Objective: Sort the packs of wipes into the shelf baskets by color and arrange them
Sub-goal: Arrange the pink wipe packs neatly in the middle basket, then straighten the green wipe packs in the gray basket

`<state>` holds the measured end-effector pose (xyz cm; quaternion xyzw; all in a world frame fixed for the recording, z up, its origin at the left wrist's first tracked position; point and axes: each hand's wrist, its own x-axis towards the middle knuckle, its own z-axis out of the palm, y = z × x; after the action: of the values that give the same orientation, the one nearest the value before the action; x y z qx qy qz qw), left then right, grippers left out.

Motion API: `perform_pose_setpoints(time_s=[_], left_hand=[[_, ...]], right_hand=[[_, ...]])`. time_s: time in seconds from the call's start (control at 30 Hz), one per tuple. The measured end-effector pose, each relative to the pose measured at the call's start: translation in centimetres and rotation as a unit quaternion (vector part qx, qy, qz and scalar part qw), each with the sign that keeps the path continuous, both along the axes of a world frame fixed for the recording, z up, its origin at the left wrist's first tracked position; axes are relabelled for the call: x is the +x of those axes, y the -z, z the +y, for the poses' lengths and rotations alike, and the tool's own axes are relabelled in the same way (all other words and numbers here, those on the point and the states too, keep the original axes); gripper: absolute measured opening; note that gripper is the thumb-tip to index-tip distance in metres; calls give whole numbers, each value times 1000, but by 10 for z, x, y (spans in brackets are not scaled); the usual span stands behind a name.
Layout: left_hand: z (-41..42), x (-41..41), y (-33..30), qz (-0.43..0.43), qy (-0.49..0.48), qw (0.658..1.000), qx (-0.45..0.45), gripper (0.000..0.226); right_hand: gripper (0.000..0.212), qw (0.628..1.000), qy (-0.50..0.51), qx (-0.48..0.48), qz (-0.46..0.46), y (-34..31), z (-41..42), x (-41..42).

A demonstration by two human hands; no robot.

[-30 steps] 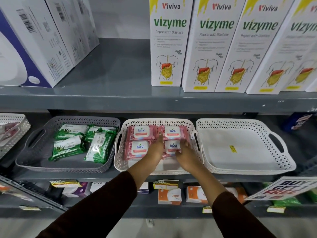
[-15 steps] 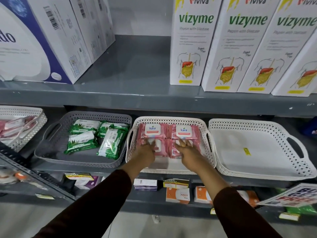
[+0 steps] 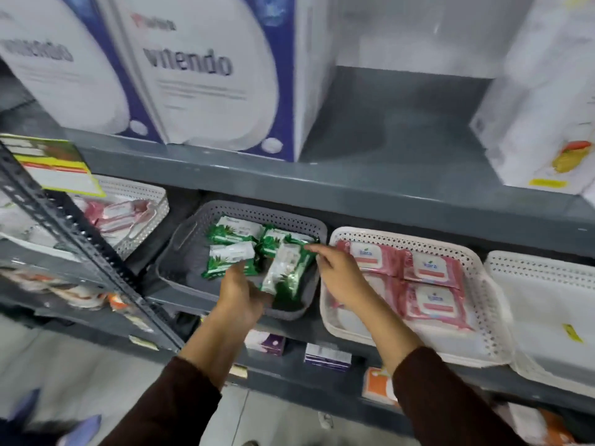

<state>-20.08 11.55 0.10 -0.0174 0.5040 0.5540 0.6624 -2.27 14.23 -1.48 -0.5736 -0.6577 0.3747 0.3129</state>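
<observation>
Here, both hands are reaching into the grey perforated plastic basket (image 3: 193, 230): left hand (image 3: 240, 292) grasping the tilted green foil wipes pack's (image 3: 286, 268) near end, right hand's (image 3: 338, 273) open fingers touching its far corner, long axis running front-to-back along the right edge.

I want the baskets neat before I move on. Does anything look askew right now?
Yes. In the grey basket the green packs lie jumbled at different angles, one tilted between the left hand and right hand. The pink packs in the white basket sit in tidy rows.
</observation>
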Motion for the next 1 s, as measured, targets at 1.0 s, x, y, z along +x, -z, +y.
perform_pose_setpoints(time_s=[1.0], left_hand=[[62,-84,17,265,348,899,36,74]], right_hand=[[50,964,132,-165,-164,15,2,-112]])
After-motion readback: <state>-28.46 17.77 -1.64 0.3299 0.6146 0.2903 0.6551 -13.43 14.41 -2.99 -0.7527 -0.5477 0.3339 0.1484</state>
